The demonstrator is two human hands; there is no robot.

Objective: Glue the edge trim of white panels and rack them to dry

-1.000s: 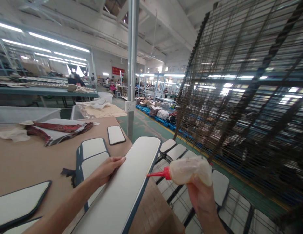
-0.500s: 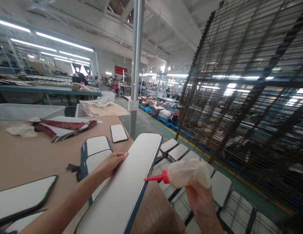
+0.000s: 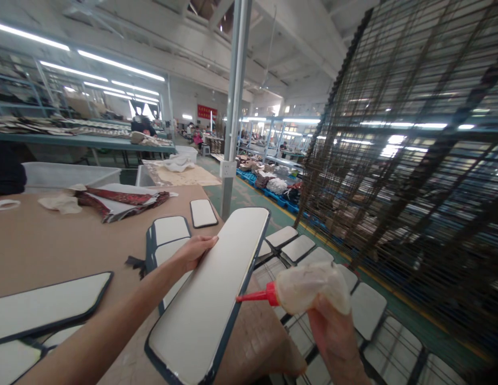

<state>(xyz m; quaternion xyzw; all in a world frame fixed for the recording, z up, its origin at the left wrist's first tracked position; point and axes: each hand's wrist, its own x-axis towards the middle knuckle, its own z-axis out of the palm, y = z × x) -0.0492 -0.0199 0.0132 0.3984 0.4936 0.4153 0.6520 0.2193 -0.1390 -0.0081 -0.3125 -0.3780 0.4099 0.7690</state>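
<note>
Bottle (image 3: pixel 311 289) lower along panel (image 3: pixel 212 289), banner (image 3: pixel 207 111) (illegible)

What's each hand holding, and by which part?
Left hand: the long white panel, by its left edge. Right hand: the squeeze bottle, by its body.

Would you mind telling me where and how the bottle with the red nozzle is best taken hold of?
The bottle is probably best gripped around its rounded body, from below and the right, as the right hand does. It is tipped sideways, its narrow red nozzle pointing left at the edge of the long panel, so this leaves the nozzle free.
</note>
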